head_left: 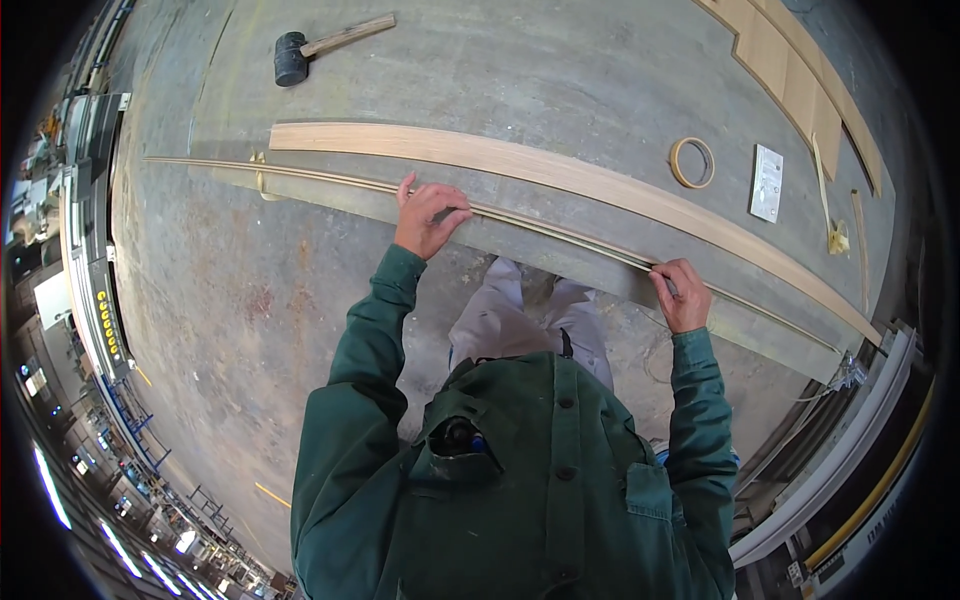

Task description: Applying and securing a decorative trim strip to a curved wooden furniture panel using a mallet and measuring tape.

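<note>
Long thin strips (560,234) lie side by side along the near edge of the grey worktable. My left hand (432,213) bends over them left of centre, its fingers closed about the strips. Farther right, my right hand (682,295) pinches the strips between thumb and fingers. A piece of pale tape (262,178) hangs at the strips' left part. Just beyond them runs a long, light wooden board (540,172), apart from both hands. The exact number of strips is too fine to tell.
A black-headed mallet (291,60) lies at the back left. On the right are a tape roll (692,162), a white rectangular packet (767,183), a crumpled tape scrap (838,238) and wooden panels (785,70). Metal rails (850,455) stand at the lower right.
</note>
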A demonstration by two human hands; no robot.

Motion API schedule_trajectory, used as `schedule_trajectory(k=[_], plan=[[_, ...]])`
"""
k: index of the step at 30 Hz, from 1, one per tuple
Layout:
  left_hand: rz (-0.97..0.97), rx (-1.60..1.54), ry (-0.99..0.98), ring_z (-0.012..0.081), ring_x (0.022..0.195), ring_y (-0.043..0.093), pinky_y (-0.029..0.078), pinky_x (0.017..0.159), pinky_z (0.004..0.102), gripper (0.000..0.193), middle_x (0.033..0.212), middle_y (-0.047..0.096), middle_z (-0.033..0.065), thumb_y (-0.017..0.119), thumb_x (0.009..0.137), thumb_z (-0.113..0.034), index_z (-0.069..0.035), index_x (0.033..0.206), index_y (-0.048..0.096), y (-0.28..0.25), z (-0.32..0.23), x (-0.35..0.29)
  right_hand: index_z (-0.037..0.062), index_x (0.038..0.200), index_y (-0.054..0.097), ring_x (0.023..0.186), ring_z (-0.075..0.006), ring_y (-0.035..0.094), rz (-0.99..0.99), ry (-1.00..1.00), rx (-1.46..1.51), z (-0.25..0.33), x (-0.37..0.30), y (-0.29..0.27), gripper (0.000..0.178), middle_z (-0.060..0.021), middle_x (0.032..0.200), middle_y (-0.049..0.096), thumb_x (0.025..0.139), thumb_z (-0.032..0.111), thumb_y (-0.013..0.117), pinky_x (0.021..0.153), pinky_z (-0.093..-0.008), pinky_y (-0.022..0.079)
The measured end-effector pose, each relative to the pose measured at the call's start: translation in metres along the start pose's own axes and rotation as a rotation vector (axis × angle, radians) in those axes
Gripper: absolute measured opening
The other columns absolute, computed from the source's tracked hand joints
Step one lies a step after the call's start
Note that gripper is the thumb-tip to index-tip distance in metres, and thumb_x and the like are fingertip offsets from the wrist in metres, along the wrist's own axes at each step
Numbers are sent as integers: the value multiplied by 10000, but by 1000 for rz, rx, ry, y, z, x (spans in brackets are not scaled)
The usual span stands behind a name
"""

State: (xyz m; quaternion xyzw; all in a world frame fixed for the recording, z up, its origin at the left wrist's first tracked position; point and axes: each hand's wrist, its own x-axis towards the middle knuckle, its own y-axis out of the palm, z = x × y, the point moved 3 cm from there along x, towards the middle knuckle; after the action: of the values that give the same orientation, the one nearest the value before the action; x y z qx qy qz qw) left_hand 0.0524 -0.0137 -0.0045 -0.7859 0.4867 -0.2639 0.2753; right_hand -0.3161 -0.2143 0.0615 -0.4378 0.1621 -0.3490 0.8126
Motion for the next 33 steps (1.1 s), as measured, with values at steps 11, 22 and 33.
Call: schedule_trajectory(k=[11,22,33], plan=[[2,18,4,141,984,626,186,1116,495,157,940,680,-48,796,767,-214,-200,885,693,1,1,1,92,875,677,745,-262,640,3,-7,4,-7,0,7,103,-55,837,637,809,125,749,630,-350,507],[5,33,-8,140,977,631,193,1107,484,153,938,687,-40,802,757,-201,-184,868,697,0,2,2,112,871,686,714,-255,637,-29,0,-36,-7,0,8,107,-34,869,620,803,148,761,598,-359,505],[20,44,-17,139,984,628,189,1110,489,136,945,690,-44,797,761,-203,-187,858,703,0,2,2,116,858,684,704,-256,636,-28,4,-45,-11,1,11,113,-29,865,617,796,157,769,593,-362,509]])
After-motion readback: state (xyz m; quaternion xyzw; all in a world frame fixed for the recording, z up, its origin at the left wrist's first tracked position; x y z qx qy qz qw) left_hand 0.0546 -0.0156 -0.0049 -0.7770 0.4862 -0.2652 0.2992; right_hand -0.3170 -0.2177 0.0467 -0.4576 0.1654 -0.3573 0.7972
